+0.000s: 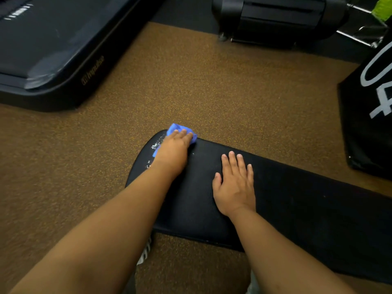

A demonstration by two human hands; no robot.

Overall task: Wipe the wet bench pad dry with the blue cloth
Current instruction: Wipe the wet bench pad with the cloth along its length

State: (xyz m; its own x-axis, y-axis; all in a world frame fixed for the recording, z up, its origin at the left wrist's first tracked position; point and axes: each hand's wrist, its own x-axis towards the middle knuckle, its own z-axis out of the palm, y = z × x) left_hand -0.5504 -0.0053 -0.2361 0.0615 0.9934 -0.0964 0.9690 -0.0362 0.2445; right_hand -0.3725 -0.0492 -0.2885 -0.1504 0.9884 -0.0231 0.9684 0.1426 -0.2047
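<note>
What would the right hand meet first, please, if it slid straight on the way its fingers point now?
Only bare bench pad lies ahead of the right hand, then the pad's far edge and the speckled floor. The blue cloth under the left hand sits off to the side.

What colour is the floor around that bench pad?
The floor is brown with fine orange-yellow speckles, seen in the head view, the only one; the bench pad is black.
</note>
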